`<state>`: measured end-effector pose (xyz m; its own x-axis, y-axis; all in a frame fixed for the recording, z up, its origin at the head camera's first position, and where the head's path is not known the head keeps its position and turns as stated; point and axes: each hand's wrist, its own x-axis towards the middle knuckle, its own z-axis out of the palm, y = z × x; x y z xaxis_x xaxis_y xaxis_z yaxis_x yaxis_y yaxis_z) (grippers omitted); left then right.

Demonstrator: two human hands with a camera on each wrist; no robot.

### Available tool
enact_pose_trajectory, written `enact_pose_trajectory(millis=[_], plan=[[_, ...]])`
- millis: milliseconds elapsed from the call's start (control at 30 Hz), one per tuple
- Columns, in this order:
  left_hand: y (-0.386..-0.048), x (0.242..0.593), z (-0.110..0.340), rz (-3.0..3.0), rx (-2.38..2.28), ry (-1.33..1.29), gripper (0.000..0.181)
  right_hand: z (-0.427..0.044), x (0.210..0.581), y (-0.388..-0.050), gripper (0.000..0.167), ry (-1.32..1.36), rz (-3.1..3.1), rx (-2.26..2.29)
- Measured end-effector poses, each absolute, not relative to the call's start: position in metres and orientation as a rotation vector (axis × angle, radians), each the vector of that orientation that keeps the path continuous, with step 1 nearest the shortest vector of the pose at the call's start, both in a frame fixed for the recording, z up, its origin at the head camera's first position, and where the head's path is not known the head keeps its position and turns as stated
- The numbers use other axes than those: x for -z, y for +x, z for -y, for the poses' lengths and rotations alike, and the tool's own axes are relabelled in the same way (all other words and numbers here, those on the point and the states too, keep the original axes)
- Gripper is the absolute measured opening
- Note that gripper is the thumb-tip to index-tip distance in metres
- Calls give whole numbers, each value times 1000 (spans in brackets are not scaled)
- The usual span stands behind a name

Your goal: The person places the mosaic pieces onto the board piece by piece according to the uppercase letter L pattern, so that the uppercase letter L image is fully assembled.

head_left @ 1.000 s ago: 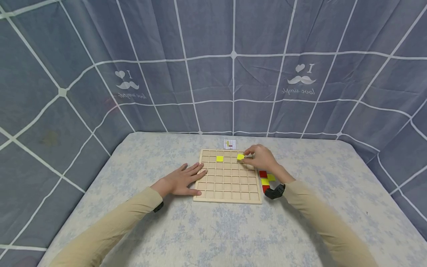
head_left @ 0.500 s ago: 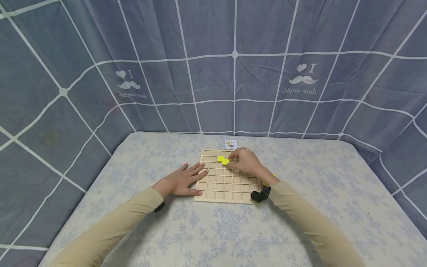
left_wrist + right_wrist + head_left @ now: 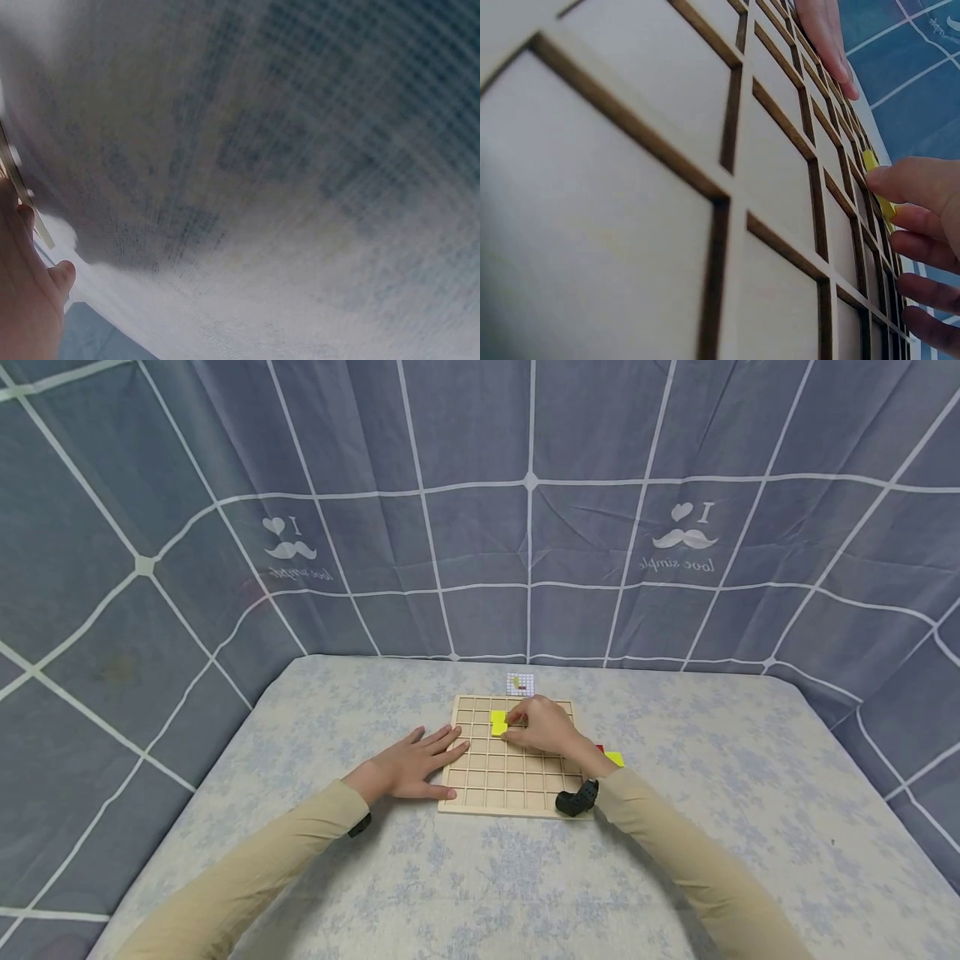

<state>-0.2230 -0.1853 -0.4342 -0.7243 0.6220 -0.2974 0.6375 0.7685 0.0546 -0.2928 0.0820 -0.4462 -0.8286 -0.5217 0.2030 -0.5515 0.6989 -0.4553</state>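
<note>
A wooden grid board (image 3: pixel 502 777) lies on the table. My left hand (image 3: pixel 408 767) rests spread on its left edge, with straight fingers over the outer cells; in the left wrist view only part of that hand (image 3: pixel 30 277) shows. My right hand (image 3: pixel 546 725) pinches a yellow square tile (image 3: pixel 498 730) between thumb and finger, low over a cell in the second row. Directly behind it, another yellow tile (image 3: pixel 498 716) sits in the board. In the right wrist view the pinched yellow tile (image 3: pixel 885 208) is partly covered by the fingers, so whether it is seated I cannot tell.
Past the board's far edge lies a small card (image 3: pixel 521 684) printed with a coloured grid. Beside the board's right edge, a yellow tile (image 3: pixel 614 758) and a bit of a red tile (image 3: pixel 599 748) show past my right forearm. A grey-blue curtain (image 3: pixel 480 543) hangs behind the table.
My right hand has carried its yellow tile leftward across the board, then down to the cell just in front of the other yellow tile. My left hand has stayed in place.
</note>
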Motion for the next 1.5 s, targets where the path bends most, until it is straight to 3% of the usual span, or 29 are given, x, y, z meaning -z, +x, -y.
enact_pose_trajectory(millis=[933, 1500], plan=[[-222, 435, 185, -2678, 58, 999, 82, -82, 451, -292, 26, 876, 2842, -785], [-223, 435, 187, -2681, 65, 1022, 83, -124, 429, -286, 26, 759, 2804, -775]])
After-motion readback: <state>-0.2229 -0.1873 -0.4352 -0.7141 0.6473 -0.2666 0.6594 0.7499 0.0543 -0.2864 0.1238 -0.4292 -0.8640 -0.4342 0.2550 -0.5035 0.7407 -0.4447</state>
